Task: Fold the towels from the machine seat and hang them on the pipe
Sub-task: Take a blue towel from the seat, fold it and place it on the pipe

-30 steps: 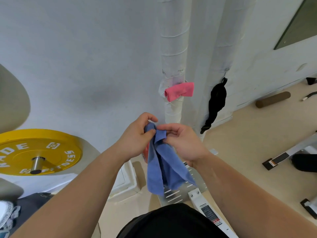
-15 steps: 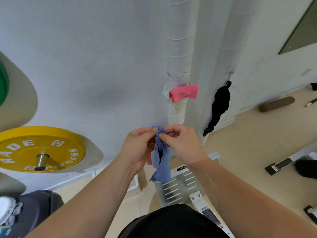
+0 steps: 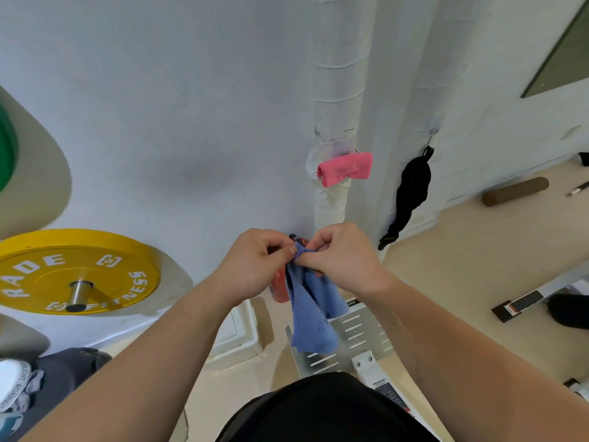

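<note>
Far left: yellow plate [image 3: 76, 272] on its peg by the wall. Not part of the job.

Centre: left hand [image 3: 255, 263] and right hand [image 3: 344, 260] are together, almost touching. Both pinch the same top edge of the blue towel [image 3: 314, 317]. Each closes thumb and forefinger on the bunched cloth, with the other fingers curled in. The towel is in the air, on no surface, and hangs from the pinch in loose layers above the machine's slotted plate [image 3: 353, 339].

Judgement: it is held high by one edge so that its own weight pulls the layers straight. The hands sit close because two edges are being matched for a fold. The fold looks part done: the lower corners are uneven and the cloth is crumpled at the grip.

A red bottle [image 3: 279, 288] stands behind the towel, half hidden.

Up and right of the hands: pipe [image 3: 338, 90], white-wrapped, upright against the wall. A pink towel [image 3: 345, 169], folded, sits at its right side by a taped band. What carries it I cannot tell.

Judgement: one towel is hung and the blue one comes next, probably near the pink.

Further right: a black cloth [image 3: 412, 189] hangs against a second pipe. A brown roller [image 3: 514, 191] lies on the floor at the wall's foot.
</note>
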Available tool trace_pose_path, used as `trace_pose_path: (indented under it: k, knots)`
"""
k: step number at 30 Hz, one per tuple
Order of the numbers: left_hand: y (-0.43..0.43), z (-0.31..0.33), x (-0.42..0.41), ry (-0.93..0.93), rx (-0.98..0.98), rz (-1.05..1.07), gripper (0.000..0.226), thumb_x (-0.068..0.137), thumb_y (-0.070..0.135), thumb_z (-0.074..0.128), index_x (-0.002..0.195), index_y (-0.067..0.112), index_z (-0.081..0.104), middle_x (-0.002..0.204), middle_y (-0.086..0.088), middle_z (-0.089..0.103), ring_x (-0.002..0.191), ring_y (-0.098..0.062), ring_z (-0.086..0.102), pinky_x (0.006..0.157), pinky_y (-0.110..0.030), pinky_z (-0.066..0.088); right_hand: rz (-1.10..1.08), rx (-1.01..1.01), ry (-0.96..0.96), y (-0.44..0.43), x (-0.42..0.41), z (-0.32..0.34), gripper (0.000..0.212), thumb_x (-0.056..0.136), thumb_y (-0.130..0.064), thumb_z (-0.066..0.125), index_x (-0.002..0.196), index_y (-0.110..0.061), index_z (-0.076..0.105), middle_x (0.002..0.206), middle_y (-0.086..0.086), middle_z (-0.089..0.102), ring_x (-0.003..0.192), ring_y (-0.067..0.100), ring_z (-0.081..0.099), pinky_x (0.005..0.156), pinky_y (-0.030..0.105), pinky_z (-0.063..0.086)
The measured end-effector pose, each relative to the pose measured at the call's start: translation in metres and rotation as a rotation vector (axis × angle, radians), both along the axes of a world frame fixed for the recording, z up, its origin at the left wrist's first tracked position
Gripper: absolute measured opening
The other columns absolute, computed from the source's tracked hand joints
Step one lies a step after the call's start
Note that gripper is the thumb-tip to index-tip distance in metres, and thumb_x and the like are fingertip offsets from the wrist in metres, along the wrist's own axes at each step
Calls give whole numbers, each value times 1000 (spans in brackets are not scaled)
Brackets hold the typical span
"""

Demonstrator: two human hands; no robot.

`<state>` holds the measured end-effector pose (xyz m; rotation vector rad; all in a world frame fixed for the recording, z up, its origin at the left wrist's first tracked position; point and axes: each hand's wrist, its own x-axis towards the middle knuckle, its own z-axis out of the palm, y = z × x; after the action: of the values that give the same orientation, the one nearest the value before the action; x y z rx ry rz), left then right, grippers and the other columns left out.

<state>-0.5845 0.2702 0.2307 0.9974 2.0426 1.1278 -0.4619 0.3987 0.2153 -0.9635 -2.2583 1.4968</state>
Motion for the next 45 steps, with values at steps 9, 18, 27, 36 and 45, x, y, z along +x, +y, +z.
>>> trace_pose_path:
  k: [9, 18, 27, 36, 45]
  knots:
    - [5, -4, -4, -11, 91, 46, 17, 96, 14, 65, 82, 15, 74, 81, -14, 73, 72, -26, 65, 70, -37, 53, 127, 210, 65, 9, -3, -15, 32, 77, -32, 85, 71, -5, 70, 73, 3, 57, 66, 9, 50, 65, 28, 43]
    - [6, 13, -35, 72, 239, 329, 15, 103, 20, 53, 90, 19, 61, 81, 0, 61, 70, -6, 50, 72, -29, 45, 370, 697, -386, 42, 12, -54, 24, 82, -48, 68, 91, -27, 75, 111, -2, 51, 106, 27, 50, 92, 39, 43]
    - [-6, 17, -55, 140, 273, 421, 14, 106, 26, 47, 97, 24, 58, 85, 9, 59, 72, 1, 51, 71, -25, 47, 497, 606, -653, 61, 29, -68, 21, 93, -44, 58, 92, -25, 65, 98, 2, 65, 92, 25, 61, 73, 33, 44]
    - [-27, -15, -90, 76, 167, 673, 18, 106, 26, 47, 91, 22, 56, 87, -2, 58, 81, -19, 48, 68, -34, 42, 58, 445, -150, 92, 33, -30, 9, 74, -17, 83, 67, -17, 77, 58, -12, 66, 57, 3, 60, 63, 23, 47]
    - [-14, -10, -92, -95, 267, 659, 21, 108, 34, 41, 92, 27, 54, 94, -5, 59, 86, -20, 49, 76, -38, 43, 63, 177, 86, 118, 36, 31, 23, 75, 2, 82, 64, -8, 64, 68, 12, 71, 61, 12, 62, 64, 25, 49]
